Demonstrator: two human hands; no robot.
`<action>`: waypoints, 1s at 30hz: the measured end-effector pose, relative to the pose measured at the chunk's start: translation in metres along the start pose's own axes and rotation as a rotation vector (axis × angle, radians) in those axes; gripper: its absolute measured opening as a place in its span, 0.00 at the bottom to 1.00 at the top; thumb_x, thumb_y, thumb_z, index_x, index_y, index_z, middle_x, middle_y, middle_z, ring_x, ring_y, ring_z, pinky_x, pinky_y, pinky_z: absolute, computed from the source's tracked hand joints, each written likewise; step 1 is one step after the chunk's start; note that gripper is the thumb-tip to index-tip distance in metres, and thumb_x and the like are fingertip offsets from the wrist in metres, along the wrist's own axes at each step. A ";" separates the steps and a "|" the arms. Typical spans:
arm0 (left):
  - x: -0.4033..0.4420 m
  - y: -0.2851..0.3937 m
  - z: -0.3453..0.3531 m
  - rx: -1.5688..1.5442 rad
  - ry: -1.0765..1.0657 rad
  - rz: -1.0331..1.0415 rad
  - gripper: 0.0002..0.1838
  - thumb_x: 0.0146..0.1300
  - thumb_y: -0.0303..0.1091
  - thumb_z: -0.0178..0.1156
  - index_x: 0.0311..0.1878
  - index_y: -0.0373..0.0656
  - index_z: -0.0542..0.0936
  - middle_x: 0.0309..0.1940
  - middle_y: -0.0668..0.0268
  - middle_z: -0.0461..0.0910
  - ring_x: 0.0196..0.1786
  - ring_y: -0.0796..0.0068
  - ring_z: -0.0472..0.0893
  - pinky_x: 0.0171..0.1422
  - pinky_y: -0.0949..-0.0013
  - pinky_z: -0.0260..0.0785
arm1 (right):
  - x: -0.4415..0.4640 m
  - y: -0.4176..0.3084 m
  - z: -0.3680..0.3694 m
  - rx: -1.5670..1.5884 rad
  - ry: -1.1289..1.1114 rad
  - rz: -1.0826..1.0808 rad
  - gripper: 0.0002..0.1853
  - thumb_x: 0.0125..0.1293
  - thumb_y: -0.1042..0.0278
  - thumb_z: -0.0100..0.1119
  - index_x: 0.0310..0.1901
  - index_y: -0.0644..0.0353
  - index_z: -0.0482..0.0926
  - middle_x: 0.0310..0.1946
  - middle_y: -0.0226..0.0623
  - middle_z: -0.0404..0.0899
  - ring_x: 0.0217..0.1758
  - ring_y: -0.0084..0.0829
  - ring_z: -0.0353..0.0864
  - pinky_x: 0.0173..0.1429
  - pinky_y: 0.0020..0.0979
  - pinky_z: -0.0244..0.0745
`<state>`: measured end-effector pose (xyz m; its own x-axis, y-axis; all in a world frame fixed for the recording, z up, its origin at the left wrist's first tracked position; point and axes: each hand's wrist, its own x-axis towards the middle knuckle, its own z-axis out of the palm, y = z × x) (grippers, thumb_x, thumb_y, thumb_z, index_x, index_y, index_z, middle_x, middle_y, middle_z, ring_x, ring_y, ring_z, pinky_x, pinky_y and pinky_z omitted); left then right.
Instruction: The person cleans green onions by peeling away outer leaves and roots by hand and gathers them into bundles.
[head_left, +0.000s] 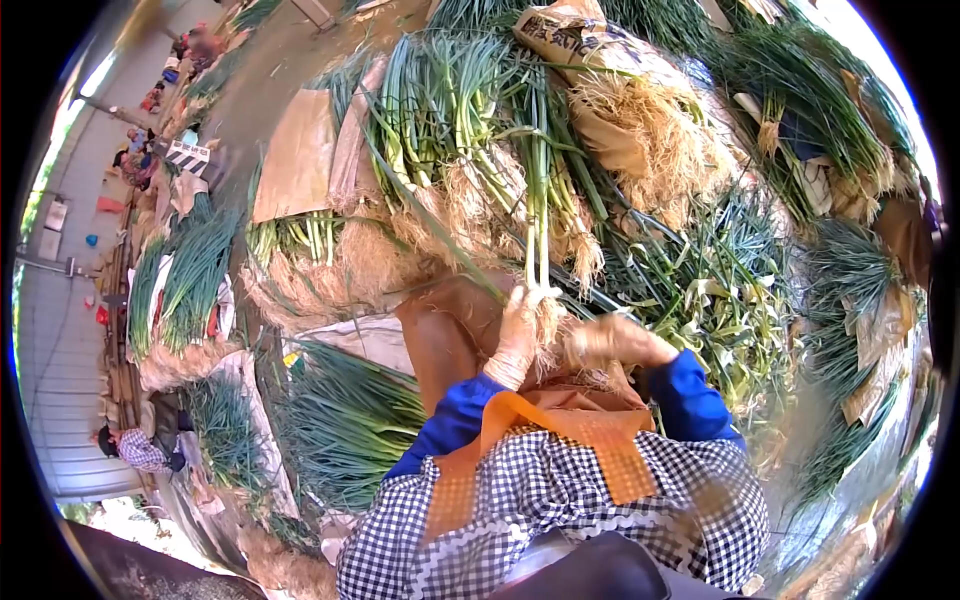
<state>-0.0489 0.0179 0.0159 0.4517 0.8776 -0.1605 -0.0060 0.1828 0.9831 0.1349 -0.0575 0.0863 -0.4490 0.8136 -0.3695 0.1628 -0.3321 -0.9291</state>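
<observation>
My left hand is closed around a few green onions just above their roots. Their white stalks and green tops point away from me. The pale, stringy roots hang between my two hands. Close by on the right is my right hand, smeared by motion, so its fingers cannot be made out. Brown cloth covers my lap. Past my hands lies a pile of green onions with tangled roots toward me.
Trimmed leaves are heaped on the right. More green onions lie at my left. A printed sack partly wraps a rooted bundle ahead. A brown board rests on onions at the left. Several people sit far left, including a person in checked clothing.
</observation>
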 end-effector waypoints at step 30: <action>-0.032 0.085 -0.023 -0.536 0.255 0.020 0.24 0.68 0.42 0.48 0.62 0.38 0.66 0.53 0.56 0.74 0.50 0.69 0.75 0.49 0.68 0.72 | 0.108 -0.002 0.002 -0.239 0.683 -0.057 0.20 0.67 0.49 0.48 0.31 0.60 0.76 0.24 0.41 0.77 0.30 0.38 0.79 0.37 0.38 0.74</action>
<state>-0.0841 0.0152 0.1022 0.2186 0.9499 -0.2234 -0.4917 0.3050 0.8156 0.0841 0.0301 0.0484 0.1734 0.9690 -0.1761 0.3786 -0.2306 -0.8964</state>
